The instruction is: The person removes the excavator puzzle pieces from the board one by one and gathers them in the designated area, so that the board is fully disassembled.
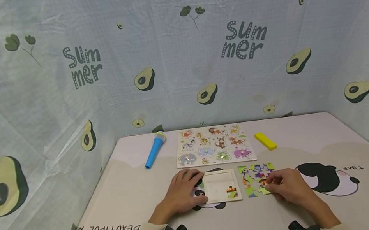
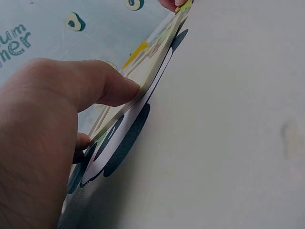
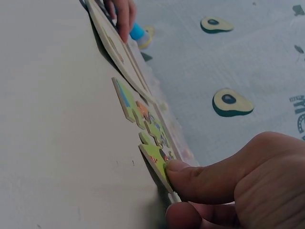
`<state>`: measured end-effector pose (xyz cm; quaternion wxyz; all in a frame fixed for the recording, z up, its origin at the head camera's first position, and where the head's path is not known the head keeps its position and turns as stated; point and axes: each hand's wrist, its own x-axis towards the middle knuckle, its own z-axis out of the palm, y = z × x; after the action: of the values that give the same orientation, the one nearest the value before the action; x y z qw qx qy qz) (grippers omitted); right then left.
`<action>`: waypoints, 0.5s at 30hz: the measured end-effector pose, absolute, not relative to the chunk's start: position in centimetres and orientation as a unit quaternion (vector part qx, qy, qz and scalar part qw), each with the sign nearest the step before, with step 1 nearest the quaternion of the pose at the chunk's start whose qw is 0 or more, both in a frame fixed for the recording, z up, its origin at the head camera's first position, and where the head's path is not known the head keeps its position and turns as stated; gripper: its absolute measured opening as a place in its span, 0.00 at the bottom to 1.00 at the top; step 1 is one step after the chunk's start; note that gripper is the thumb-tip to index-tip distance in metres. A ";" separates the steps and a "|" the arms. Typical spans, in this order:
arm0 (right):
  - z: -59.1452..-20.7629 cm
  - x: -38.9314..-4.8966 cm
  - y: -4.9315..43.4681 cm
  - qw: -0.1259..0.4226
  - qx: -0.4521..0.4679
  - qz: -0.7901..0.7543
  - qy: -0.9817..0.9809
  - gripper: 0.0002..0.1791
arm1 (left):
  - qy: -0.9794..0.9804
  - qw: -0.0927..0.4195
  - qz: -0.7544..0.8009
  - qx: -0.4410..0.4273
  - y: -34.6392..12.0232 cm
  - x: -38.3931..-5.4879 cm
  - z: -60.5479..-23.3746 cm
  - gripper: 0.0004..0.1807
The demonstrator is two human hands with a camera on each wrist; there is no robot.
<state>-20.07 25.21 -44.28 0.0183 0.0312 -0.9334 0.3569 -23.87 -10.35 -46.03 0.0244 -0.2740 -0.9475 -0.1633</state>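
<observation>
My left hand [image 1: 181, 192] grips the left side of a pale wooden puzzle tray [image 1: 217, 185], thumb by the near corner and fingers by the far one. In the left wrist view the thumb [image 2: 121, 90] presses on the tray's edge. A few joined pieces [image 1: 232, 191] lie in the tray's near right corner. Just right of the tray, several colourful jigsaw pieces [image 1: 250, 191] lie on the table. At their near right side my right hand [image 1: 288, 187] pinches a green puzzle piece [image 3: 155, 160] between thumb and fingers; the fingertips partly hide it.
Behind the tray lies an animal peg board [image 1: 215, 145]. A blue toy microphone [image 1: 154, 150] is at the far left, and a yellow block [image 1: 265, 141] at the far right. Patterned cloth [image 1: 169, 54] hangs around the table's back and sides.
</observation>
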 end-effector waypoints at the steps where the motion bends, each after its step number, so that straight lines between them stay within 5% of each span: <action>1: -44.3 -20.1 25.2 0.021 0.033 0.354 -0.934 0.07 | -0.948 0.024 -0.163 -0.273 -10.4 -23.9 -46.0 0.42; 15: -44.4 -20.0 25.1 0.041 0.047 0.310 -0.949 0.05 | -0.947 0.026 -0.162 -0.276 -10.4 -24.0 -46.2 0.42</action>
<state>-20.05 25.07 -44.42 0.0415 0.0466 -0.9488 0.3098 -23.96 -10.45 -46.21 0.0260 -0.2761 -0.9470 -0.1622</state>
